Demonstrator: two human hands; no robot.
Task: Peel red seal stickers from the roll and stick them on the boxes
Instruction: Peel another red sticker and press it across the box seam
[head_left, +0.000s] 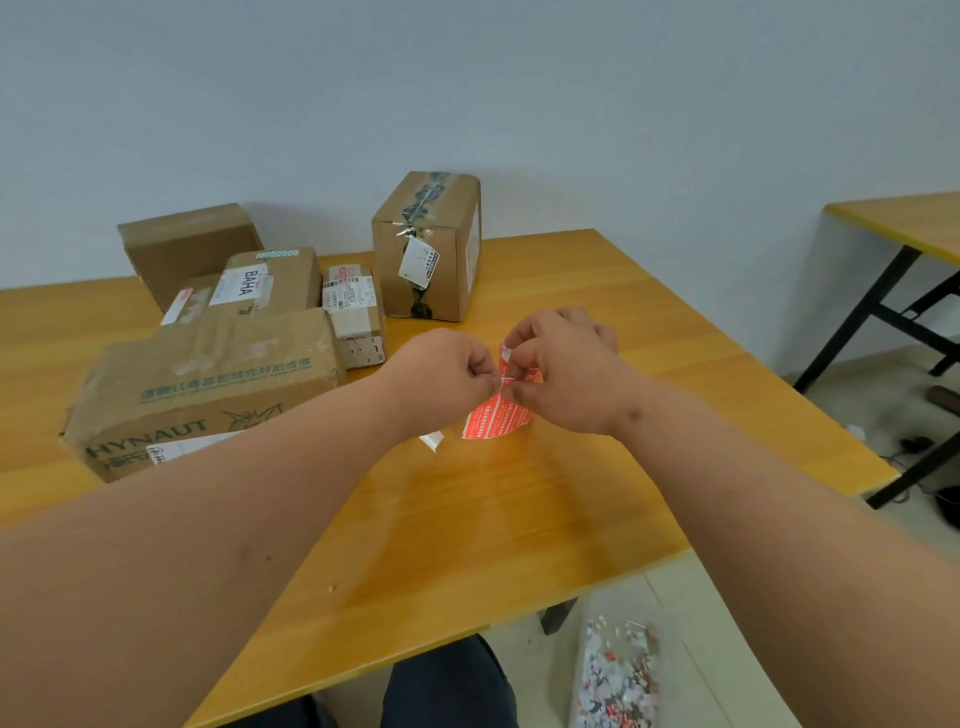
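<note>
Both hands meet over the middle of the wooden table (519, 509). My right hand (563, 371) grips the roll of red seal stickers (496, 418), which shows red with white print below my fingers. My left hand (441, 376) pinches the edge of a sticker at the roll's top, thumb against forefinger. Several cardboard boxes lie to the left and behind: a large HYNAUT box (202, 384), a BAHA-labelled box (270, 283), a small labelled box (358, 317), a plain box (187, 247), and a tall taped box (431, 244) standing upright.
A scrap of white backing paper (432, 440) lies on the table below my left hand. A clear bag of small paper scraps (618, 675) sits on the floor at the right. A second table (904, 223) stands at the far right.
</note>
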